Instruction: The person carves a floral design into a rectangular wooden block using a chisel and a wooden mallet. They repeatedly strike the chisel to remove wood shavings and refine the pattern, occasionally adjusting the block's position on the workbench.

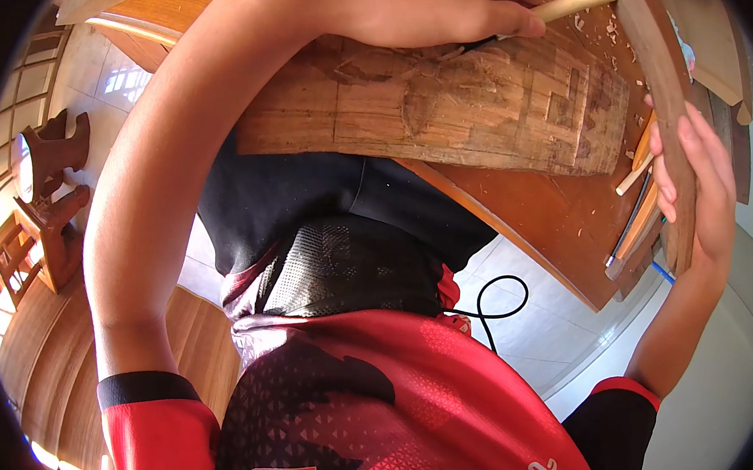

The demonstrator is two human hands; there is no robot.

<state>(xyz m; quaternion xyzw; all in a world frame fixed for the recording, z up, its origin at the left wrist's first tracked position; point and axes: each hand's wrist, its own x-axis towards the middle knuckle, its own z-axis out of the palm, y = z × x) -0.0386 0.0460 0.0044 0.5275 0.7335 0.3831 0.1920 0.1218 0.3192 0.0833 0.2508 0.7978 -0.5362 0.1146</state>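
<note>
My left hand is closed around a chisel with a pale wooden handle. Its dark blade slants down onto a thick wooden board, whose top face bears carved recesses and loose chips. Part of this hand runs out past the top of the view. My right hand grips a long brown wooden bar, its fingers wrapped about the lower part. The bar's upper end is at the butt of the chisel handle; whether they touch, I cannot tell.
Under the board is a brown wooden table, strewn with shavings. Several slim tools lie by its right edge, below the bar. A black cable loops over the tiled floor. Carved wooden furniture stands to the left.
</note>
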